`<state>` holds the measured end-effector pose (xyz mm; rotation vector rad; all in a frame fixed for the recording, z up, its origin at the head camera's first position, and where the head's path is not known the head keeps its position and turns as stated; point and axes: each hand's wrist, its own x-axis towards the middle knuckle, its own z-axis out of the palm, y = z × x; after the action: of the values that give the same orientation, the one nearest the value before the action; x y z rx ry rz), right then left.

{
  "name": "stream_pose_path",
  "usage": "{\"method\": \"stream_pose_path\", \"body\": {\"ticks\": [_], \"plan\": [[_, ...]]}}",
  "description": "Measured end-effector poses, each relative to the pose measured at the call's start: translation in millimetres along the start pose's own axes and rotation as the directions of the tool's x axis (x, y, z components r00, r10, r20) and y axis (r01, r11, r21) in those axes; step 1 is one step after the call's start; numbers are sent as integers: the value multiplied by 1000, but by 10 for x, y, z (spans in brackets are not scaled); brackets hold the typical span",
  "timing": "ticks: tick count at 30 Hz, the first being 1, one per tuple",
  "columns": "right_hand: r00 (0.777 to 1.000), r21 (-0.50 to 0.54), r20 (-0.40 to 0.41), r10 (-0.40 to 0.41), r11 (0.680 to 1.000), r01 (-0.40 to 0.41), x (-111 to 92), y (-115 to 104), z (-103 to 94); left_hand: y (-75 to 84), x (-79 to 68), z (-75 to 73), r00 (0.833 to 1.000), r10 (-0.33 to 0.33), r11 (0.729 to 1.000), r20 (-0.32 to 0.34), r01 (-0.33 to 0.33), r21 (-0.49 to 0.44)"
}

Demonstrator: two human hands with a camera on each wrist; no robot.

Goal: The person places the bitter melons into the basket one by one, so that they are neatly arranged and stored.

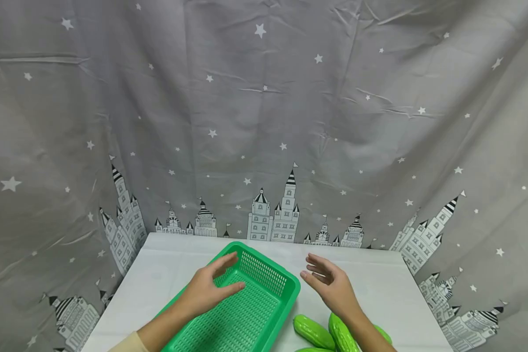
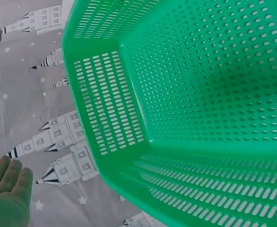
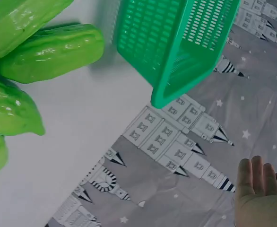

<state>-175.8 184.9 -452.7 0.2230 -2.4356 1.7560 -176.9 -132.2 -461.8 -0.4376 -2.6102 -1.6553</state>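
A green plastic basket (image 1: 229,318) with slotted walls lies slantwise on the white table, and nothing shows inside it. Over its left side hovers my left hand (image 1: 209,288), fingers extended, thumb apart, holding nothing. My right hand (image 1: 332,286) is in the air to the right of the basket, its fingers loosely bent and the palm facing inward, also holding nothing. Below the right forearm several light green, ridged vegetables (image 1: 313,332), looking like bitter melons or cucumbers, lie in a group. The forearm hides part of them. In the right wrist view one vegetable (image 3: 53,53) lies near the basket.
The white table (image 1: 378,278) ends at the back against a grey curtain (image 1: 264,122) printed with stars and castles. The curtain also hangs along the left and right sides.
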Motion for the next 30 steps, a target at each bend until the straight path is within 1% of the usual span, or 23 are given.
{"method": "stream_pose_path", "body": {"ticks": [1, 3, 5, 7, 9, 12, 15, 19, 22, 26, 28, 30], "plan": [[1000, 1, -1, 0, 1000, 0, 1, 8, -19, -10, -8, -10, 1000, -1, 1000, -3, 1, 14], [1000, 1, -11, 15, 1000, -15, -17, 50, -78, -55, -39, -53, 999, -28, 998, -17, 29, 47], [999, -18, -32, 38, 999, -38, -51, 121, -160, -137, -79, -119, 997, -63, 993, -39, 67, 96], [996, -42, -62, 72, 996, -74, -106, 222, -268, -256, -130, -212, 993, -101, 984, -59, 109, 143], [988, -86, -94, 124, 988, -132, -172, 342, -395, -410, -186, -320, 985, -155, 969, -72, 166, 182], [968, -124, -123, 218, 965, -233, -282, 550, -601, -659, -262, -472, 969, -236, 942, -75, 247, 228], [935, -146, -148, 322, 928, -343, -394, 782, -791, -885, -329, -581, 951, -300, 910, -75, 309, 275], [889, -169, -172, 425, 876, -452, -548, 1109, -1013, -1104, -386, -625, 932, -358, 886, -56, 358, 294], [867, -182, -182, 464, 850, -493, -653, 1328, -1155, -1208, -413, -610, 916, -398, 873, -47, 394, 288], [862, -182, -172, 477, 844, -504, -755, 1567, -1299, -1271, -430, -581, 899, -434, 857, -56, 431, 282], [862, -185, -153, 484, 842, -506, -785, 1667, -1345, -1280, -440, -578, 898, -436, 856, -59, 434, 281], [855, -187, -136, 501, 834, -519, -811, 1768, -1382, -1282, -455, -584, 903, -424, 860, -66, 425, 282]]}}
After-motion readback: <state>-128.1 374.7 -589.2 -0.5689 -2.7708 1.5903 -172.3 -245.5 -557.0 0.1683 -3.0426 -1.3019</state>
